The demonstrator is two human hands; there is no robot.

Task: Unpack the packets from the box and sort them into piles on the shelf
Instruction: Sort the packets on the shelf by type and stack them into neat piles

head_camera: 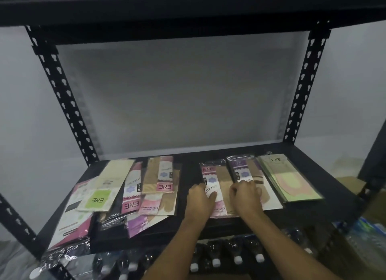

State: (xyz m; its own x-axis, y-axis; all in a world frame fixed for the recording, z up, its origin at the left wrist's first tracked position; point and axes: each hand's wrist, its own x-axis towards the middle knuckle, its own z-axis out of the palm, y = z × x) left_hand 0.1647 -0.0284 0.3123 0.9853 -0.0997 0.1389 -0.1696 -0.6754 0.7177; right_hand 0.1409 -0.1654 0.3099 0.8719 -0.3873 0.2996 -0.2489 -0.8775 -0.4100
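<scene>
On the shelf (188, 169), a loose heap of packets (125, 194) sprawls at the left, overhanging the front edge. Three piles sit side by side at the right: the centre pile (219, 175), under both hands, the middle pile (242, 167) and the right pile (292, 181). Bottles (215, 261) stand below the shelf.
</scene>
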